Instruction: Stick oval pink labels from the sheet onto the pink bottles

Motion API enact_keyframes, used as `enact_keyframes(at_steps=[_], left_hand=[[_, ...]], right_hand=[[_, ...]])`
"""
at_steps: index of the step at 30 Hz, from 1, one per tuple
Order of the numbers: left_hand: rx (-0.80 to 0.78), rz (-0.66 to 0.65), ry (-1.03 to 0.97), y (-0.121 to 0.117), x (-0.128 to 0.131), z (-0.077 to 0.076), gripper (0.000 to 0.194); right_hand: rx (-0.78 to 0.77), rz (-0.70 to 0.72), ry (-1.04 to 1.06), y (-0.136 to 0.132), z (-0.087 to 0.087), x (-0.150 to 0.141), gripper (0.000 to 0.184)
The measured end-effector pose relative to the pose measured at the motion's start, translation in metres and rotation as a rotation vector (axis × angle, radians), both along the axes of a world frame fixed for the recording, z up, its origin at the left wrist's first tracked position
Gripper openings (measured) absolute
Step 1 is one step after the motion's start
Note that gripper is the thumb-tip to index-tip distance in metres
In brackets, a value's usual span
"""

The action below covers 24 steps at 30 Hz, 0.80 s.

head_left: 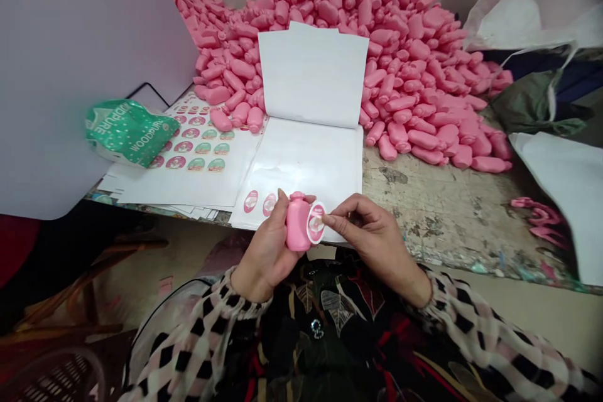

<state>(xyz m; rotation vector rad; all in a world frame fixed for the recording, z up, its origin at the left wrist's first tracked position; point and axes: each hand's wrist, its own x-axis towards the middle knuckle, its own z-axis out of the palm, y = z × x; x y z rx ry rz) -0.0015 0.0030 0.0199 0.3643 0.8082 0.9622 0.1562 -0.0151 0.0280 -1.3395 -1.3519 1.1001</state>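
Note:
My left hand point(267, 252) is closed around a small pink bottle point(298, 223), which it holds upright over the table's front edge. Between the thumb and fingers of my right hand point(372, 237) is an oval pink sticker point(316, 223) with a white border. The sticker is at the right side of the bottle; whether it touches the surface I cannot tell. Just beyond my hands lies a white sticker sheet point(308, 160), with a few oval stickers left along its near edge. Its upper part, a white page point(313, 75), is raised against the bottles behind.
A large heap of pink bottles point(330, 3) fills the back of the table. On the left, a green WOODPURE packet point(132, 132) rests on printed label sheets point(193, 185). Pink scraps point(539, 220) and white sheets point(565, 195) lie at the right, near a dark green bag point(532, 103).

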Motion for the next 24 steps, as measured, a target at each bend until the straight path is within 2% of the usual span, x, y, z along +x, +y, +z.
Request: enact_keyframes(at_steps=[2, 7, 18, 21, 24], left_hand=[[-0.047, 0.015, -0.051, -0.001, 0.004, -0.003, 0.040], [-0.011, -0.027, 0.006, -0.005, 0.008, -0.005, 0.045], [0.053, -0.078, 0.058, -0.005, 0.009, -0.007, 0.054], [0.133, -0.173, 0.095, -0.007, 0.006, -0.006, 0.048], [0.219, -0.266, 0.230, -0.007, 0.003, -0.004, 0.043]], right_hand=[[-0.019, 0.044, 0.026, -0.002, 0.000, -0.005, 0.018], [-0.112, 0.092, 0.103, -0.003, -0.004, -0.008, 0.019], [-0.138, 0.129, 0.167, -0.002, -0.009, -0.009, 0.019], [-0.117, 0.154, 0.080, -0.003, -0.013, -0.007, 0.017], [-0.043, 0.139, -0.142, -0.004, -0.017, -0.003, 0.013]])
